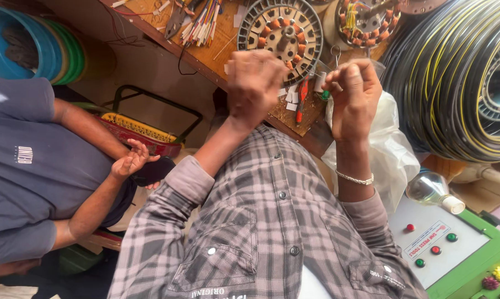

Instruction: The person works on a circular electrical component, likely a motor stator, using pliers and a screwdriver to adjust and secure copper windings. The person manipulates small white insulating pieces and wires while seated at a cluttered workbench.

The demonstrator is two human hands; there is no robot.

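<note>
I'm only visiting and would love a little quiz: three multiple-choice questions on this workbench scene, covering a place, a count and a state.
1. Where is the round copper-wound stator?
A. On the wooden bench beyond the left hand
B. On the floor
C. On the white panel

2. How many round buttons are on the white panel?
A. Two
B. Four
C. Six

3. How does the glass bulb rest?
A. Standing upright
B. Hanging from a cord
C. Lying on its side

Answers:
1 A: the stator lies on the bench, just past the raised left hand.
2 B: the buttons on the white panel are two red and two green.
3 C: the bulb lies on its side at the panel's edge.
</note>
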